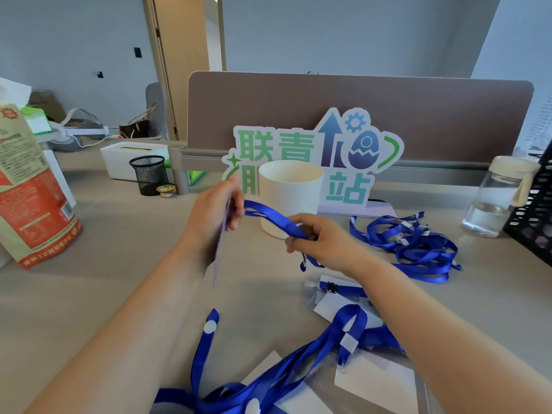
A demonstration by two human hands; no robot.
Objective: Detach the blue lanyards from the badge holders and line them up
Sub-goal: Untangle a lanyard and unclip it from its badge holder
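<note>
A blue lanyard [271, 218] stretches in the air between both hands above the desk. My left hand [219, 209] holds a thin purple badge holder [221, 249] edge-on, with the lanyard's end at its fingers. My right hand [321, 242] pinches the strap lower down, its loose end hanging below the fist. A tangled heap of blue lanyards [413, 249] lies to the right. More lanyards with clear badge holders [373, 380] lie near the front edge, partly hidden by my right arm.
A white cup [291, 186] stands just behind my hands, before a colourful sign [352, 156] and a brown partition [418, 115]. A glass jar [498, 198] and black basket [534, 213] are far right. A red bag [33, 192] and mesh pot [148, 174] are left.
</note>
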